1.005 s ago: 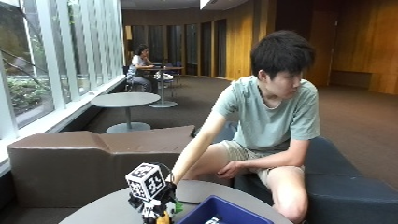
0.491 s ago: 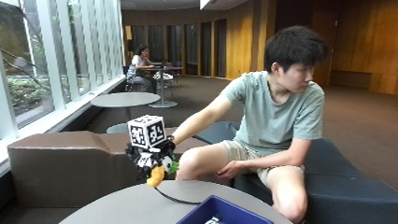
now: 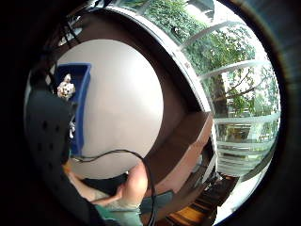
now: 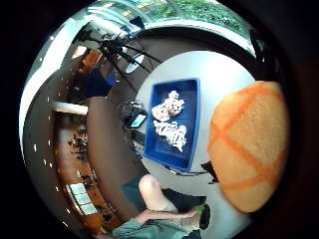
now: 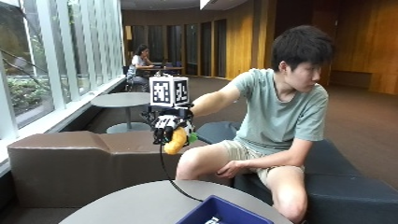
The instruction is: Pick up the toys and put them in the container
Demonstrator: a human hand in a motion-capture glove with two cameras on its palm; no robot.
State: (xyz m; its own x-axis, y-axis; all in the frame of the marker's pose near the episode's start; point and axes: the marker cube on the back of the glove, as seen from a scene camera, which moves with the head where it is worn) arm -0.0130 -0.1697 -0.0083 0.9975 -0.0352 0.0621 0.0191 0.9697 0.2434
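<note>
A round grey table (image 5: 143,203) stands by a brown bench (image 5: 74,161) and tall windows. At the table's near edge, toward 5 o'clock, sits the blue bin (image 5: 217,215), with two pale toys (image 4: 169,119) already inside it. Well above and behind it, the gloved right hand (image 5: 169,129) has its fingers curled round an orange toy (image 5: 175,140), which hangs long axis downward. From the hand, the bin lies down toward 5 o'clock, so the likely next move is lowering the toy that way.

Orange toy (image 5: 174,140) held aloft, blue container (image 4: 172,124) on table, two toys inside
</note>
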